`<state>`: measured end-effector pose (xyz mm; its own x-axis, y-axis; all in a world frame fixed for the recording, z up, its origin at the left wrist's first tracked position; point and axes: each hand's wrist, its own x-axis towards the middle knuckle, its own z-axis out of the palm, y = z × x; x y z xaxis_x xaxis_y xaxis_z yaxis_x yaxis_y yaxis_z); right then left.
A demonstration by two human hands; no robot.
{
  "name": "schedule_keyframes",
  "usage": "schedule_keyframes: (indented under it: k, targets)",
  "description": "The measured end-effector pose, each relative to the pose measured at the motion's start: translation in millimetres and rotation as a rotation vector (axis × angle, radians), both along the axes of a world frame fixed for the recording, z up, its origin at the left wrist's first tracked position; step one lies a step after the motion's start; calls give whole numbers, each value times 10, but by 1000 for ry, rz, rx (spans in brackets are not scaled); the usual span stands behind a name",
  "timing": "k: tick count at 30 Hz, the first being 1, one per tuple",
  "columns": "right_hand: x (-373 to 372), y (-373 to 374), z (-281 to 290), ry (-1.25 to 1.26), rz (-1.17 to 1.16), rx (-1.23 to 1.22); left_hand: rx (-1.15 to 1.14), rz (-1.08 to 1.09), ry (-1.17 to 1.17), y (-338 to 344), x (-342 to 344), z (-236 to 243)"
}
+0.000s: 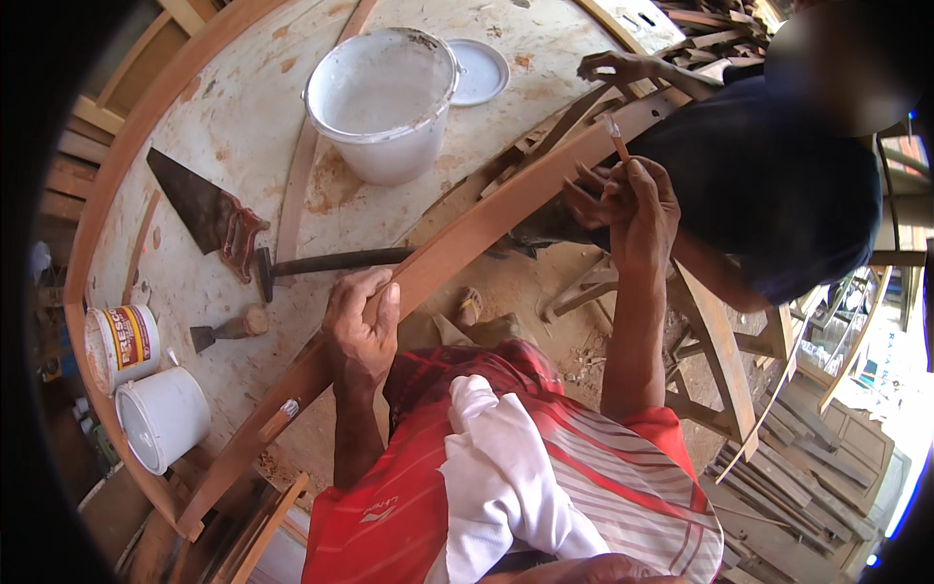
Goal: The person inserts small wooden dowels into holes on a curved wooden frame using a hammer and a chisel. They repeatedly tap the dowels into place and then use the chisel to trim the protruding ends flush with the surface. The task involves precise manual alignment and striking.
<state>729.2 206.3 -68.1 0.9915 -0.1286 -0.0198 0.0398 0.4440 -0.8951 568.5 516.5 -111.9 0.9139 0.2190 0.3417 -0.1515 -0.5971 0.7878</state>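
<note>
My left hand [362,321] is closed round a long reddish wooden board [486,219], which runs diagonally from the lower left to the upper right. Above the board's right part, my right hand [632,204] pinches a short thin brown stick [619,142] with a pale tip, its other fingers curled apart. Left of my left hand, on the white work table [233,88], lie a hammer [331,261], a handsaw [199,209] and a chisel-like tool [229,329] with a wooden handle.
A large white bucket [379,146] stands beside a round lid [472,70]; two smaller tubs [161,419] sit at left. A co-worker [769,195] in dark clothes is close at right, one hand [608,68] over the table. Curved wooden pieces [715,341] and stacked boards [798,467] surround the right side.
</note>
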Motion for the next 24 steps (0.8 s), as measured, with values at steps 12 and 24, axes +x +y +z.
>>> schedule_keyframes:
  k: [12,24]
  targets:
    - [603,-116,-46,-141,-434,-734,-30,-87,109,69,38,70]
    - [1356,-804,-203,-167,-639,-1651,-9,-16,163,17,93,20]
